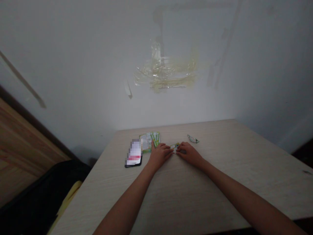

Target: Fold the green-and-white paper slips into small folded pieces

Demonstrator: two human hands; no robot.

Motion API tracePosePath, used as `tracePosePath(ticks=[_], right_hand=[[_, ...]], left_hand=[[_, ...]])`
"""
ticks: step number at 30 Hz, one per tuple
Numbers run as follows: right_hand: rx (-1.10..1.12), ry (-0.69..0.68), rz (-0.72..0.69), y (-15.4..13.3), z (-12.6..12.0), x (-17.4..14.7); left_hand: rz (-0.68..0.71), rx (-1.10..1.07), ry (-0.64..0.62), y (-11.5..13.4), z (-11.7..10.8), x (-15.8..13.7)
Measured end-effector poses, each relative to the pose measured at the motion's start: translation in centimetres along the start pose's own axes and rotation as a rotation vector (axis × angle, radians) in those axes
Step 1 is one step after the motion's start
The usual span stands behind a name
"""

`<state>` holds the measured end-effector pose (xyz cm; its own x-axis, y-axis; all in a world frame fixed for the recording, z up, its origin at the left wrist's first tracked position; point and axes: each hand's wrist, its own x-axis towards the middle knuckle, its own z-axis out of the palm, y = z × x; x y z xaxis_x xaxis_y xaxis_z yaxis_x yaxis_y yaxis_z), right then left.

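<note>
A small green-and-white printed paper [174,147] lies on the table between my two hands. My left hand [160,156] rests palm down at its left side, fingers stretched toward it and thumb apart from them. On the other side, my right hand [188,153] has its fingers curled in and pinched at the paper's right edge. The fingertips partly cover the paper. Several green-and-white printed cards [146,142] lie fanned out just beyond my left hand, near its thumb.
A phone [134,153] with a lit, blurred screen lies left of the cards. A small crumpled or folded green-and-white piece [193,139] sits beyond my right hand. The pale wooden table [220,137] meets a wall [97,81] with tape marks. Dark and yellow cloth [69,192] is at the left.
</note>
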<state>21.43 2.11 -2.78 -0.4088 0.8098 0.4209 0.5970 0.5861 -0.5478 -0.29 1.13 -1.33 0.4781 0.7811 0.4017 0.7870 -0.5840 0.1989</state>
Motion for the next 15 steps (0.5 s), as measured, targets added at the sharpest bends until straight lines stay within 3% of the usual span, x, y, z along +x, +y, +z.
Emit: tracePosePath(ticks=[15], right_hand=[[-0.015, -0.006, -0.069, -0.3, -0.58, -0.59]], left_hand=[[0.045, 0.035, -0.018, 0.49, -0.7, 0.32]])
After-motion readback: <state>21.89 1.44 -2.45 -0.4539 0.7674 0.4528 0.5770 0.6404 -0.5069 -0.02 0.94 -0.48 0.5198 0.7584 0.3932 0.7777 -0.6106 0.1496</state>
